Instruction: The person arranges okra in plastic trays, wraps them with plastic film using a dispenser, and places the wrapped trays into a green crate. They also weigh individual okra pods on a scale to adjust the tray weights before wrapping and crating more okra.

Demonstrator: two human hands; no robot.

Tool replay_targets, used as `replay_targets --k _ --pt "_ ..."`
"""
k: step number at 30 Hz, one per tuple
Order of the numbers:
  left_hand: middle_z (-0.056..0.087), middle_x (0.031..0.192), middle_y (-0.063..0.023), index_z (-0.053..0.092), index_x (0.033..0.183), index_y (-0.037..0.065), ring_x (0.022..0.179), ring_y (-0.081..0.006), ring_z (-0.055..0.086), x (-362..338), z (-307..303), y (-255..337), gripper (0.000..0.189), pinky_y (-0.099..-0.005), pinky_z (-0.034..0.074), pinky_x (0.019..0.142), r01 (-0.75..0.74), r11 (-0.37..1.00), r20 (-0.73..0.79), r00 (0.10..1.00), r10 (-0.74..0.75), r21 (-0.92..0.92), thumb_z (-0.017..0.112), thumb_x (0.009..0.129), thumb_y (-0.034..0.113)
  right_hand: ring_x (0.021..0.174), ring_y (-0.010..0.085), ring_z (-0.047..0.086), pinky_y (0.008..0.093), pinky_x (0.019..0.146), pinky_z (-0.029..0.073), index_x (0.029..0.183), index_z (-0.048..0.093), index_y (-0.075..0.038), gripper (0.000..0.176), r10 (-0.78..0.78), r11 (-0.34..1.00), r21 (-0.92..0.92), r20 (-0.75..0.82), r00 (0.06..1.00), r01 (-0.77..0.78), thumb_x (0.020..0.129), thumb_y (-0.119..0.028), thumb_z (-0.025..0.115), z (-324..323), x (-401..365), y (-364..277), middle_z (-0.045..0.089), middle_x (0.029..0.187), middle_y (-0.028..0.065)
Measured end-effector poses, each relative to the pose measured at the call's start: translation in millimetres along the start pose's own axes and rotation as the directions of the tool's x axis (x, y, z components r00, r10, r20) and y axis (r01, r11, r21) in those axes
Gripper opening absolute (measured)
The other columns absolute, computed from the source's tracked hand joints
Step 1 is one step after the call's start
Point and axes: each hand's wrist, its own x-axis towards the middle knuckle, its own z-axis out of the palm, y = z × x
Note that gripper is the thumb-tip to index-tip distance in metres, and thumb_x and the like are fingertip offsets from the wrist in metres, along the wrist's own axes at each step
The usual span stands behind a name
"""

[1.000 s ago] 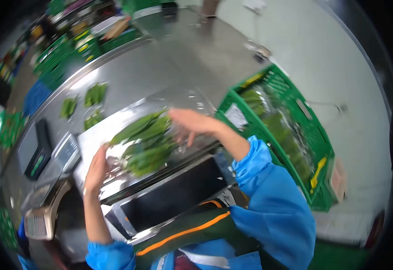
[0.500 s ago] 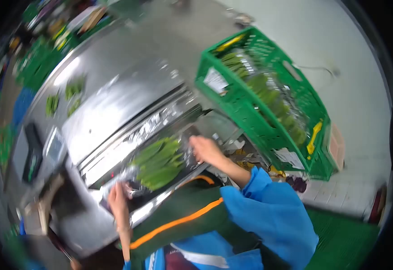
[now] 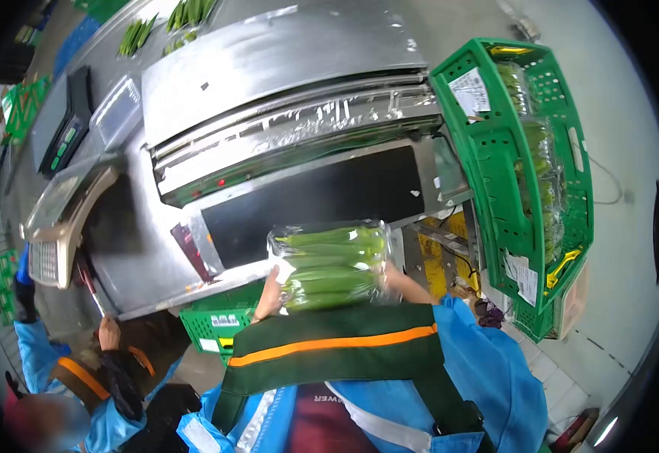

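A clear film-wrapped pack of long green pods that look like okra (image 3: 333, 264) is held up in front of my apron. My left hand (image 3: 267, 296) grips its left end, fingers partly hidden behind it. At the right end, my right hand (image 3: 403, 285) holds the pack, its fingertips mostly covered by the film and pods. Just beyond the pack is the black plate (image 3: 322, 200) of a film-wrapping machine. Behind that plate runs the machine's metal roller section (image 3: 307, 128), with bits of film on it.
To the right stands a green crate (image 3: 488, 204) containing several wrapped packs. Loose pods (image 3: 190, 13) lie at the table's far side. A scale (image 3: 61, 249) and a clear tray (image 3: 116, 112) are on the left. A co-worker in blue sleeves (image 3: 35, 351) stands lower left, near another green crate (image 3: 224, 321).
The pods have come off the black plate, which is bare now. Both hands have drawn the wrapped pack toward my body. The camera view has turned and shifted, bringing the co-worker into sight.
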Motion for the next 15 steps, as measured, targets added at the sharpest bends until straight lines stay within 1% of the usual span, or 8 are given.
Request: replay_targets --k 1,3,6,8,10,12,14,15 --pt "0.054 0.087 -0.0053 0.052 0.105 0.003 0.072 -0.0104 0.047 -8 2 17 0.033 -0.024 0.04 0.065 -0.003 1.0 0.085 0.996 0.0 0.026 0.039 0.094 0.03 0.094 0.0229 0.052 0.0365 0.081 0.041 0.109 0.057 -0.005 0.029 0.2 0.975 0.089 0.032 0.979 -0.202 0.084 -0.018 0.058 5 -13 -9 0.058 0.1 0.0111" --pt "0.053 0.09 -0.0057 0.052 0.106 0.002 0.075 -0.0107 0.047 -34 7 56 0.03 -0.0241 0.04 0.067 -0.052 0.993 0.272 0.962 0.022 0.106 0.04 0.094 0.028 0.107 0.0245 0.052 0.0381 0.091 0.042 0.114 0.054 -0.006 0.034 0.259 0.937 0.196 0.169 0.951 -0.29 0.083 -0.019 0.06 1 -22 -13 0.057 0.112 0.013" --pt "0.052 0.093 -0.0062 0.051 0.106 0.002 0.079 -0.0111 0.047 -58 61 118 0.027 -0.0242 0.04 0.071 -0.263 0.94 0.534 0.838 0.111 0.217 0.042 0.093 0.024 0.102 0.0189 0.054 0.0333 0.084 0.045 0.126 0.042 -0.003 0.047 -0.176 0.959 0.27 0.321 0.93 0.088 0.084 -0.016 0.059 -34 -28 -17 0.054 0.116 0.0112" --pt "0.051 0.096 -0.0066 0.05 0.106 0.002 0.082 -0.0113 0.047 -66 118 146 0.024 -0.0243 0.04 0.073 -0.435 0.871 0.684 0.709 0.174 0.229 0.043 0.093 0.021 0.099 0.0184 0.055 0.0333 0.083 0.046 0.124 0.043 -0.004 0.042 -0.232 0.912 0.369 0.105 0.967 0.179 0.087 -0.02 0.055 -60 -43 -44 0.054 0.113 0.0103" --pt "0.051 0.098 -0.007 0.049 0.106 0.002 0.084 -0.0116 0.047 -74 180 167 0.023 -0.0243 0.039 0.076 -0.558 0.801 0.772 0.6 0.21 0.216 0.045 0.092 0.019 0.097 0.0179 0.055 0.0334 0.081 0.046 0.122 0.044 -0.004 0.039 -0.173 0.825 0.456 -0.359 0.917 0.334 0.089 -0.024 0.05 -85 -59 -73 0.055 0.11 0.0094" --pt "0.05 0.101 -0.0073 0.048 0.107 0.001 0.087 -0.0118 0.047 -77 219 179 0.021 -0.0244 0.039 0.078 -0.632 0.753 0.826 0.515 0.229 0.185 0.046 0.092 0.016 0.095 0.0174 0.055 0.0334 0.08 0.047 0.12 0.045 -0.005 0.037 -0.136 0.739 0.346 -0.763 0.631 0.578 0.092 -0.028 0.045 -140 -83 -109 0.055 0.107 0.0086" --pt "0.049 0.103 -0.0077 0.048 0.107 0.001 0.09 -0.0121 0.047 -65 246 177 0.02 -0.0245 0.039 0.08 -0.68 0.73 0.86 0.411 0.301 0.07 0.047 0.092 0.013 0.093 0.0169 0.056 0.0334 0.079 0.047 0.118 0.046 -0.005 0.037 -0.166 0.678 0.171 -0.912 0.375 0.715 0.094 -0.032 0.04 -226 -142 -153 0.056 0.105 0.0077" --pt "0.049 0.103 -0.007 0.047 0.106 0.002 0.089 -0.012 0.048 -54 255 175 0.019 -0.0252 0.039 0.081 -0.698 0.715 0.874 0.325 0.362 -0.036 0.052 0.088 0.005 0.101 0.0192 0.054 0.0358 0.087 0.045 0.121 0.045 -0.005 0.044 -0.238 0.621 0.132 -0.907 0.346 0.773 0.093 -0.039 0.042 -260 -175 -184 0.054 0.113 0.0097"
